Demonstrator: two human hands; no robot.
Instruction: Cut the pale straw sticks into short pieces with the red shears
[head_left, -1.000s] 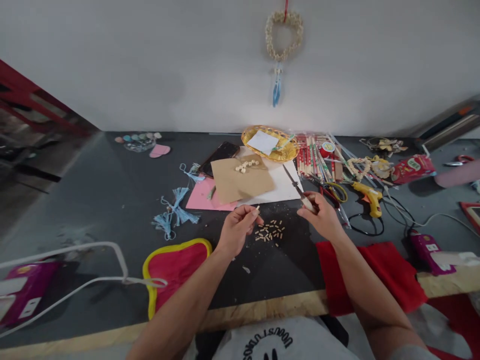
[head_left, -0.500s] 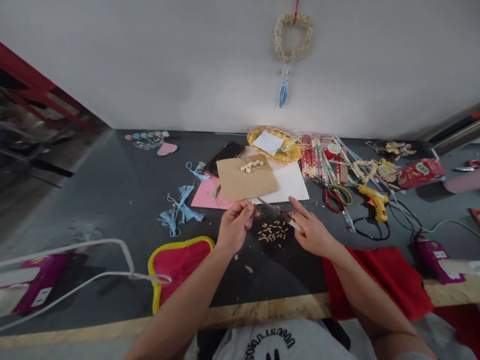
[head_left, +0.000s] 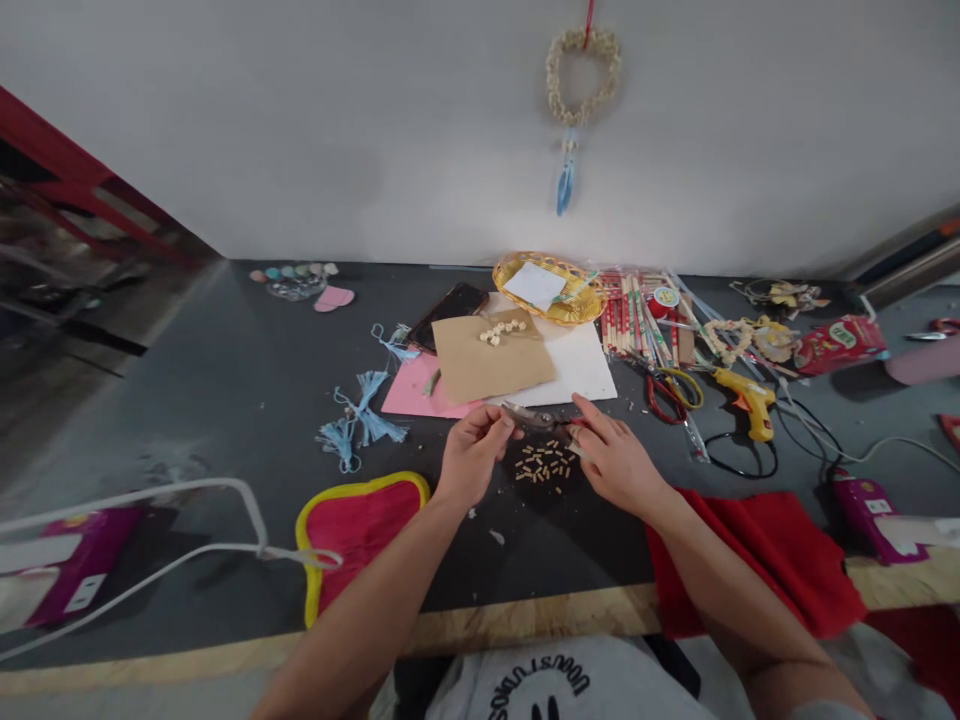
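My left hand (head_left: 472,455) is closed in a pinch, thumb against forefinger. What it pinches is mostly hidden now; a small pale stick tip showed there a moment ago. Pruning shears (head_left: 538,417) with dark metal jaws lie in my right hand (head_left: 619,465), the forefinger stretched along them. Their jaw tips reach the left fingertips. Below, on the dark tabletop, lies a loose pile of short pale stick pieces (head_left: 541,463). Just beyond my hands, a brown card (head_left: 491,370) bears a few small cream pieces (head_left: 501,331).
Behind the card are a phone (head_left: 450,312) and a gold basket (head_left: 506,272). To the right lie wrapped chopsticks (head_left: 622,315), pliers (head_left: 664,400) and a yellow glue gun (head_left: 750,400). Blue tassels (head_left: 367,410) sit left. Red cloth (head_left: 757,560) lies under my right forearm.
The shears' jaws have turned and come together at my left fingertips. My right hand has shifted slightly left. The pale tip is hidden now.
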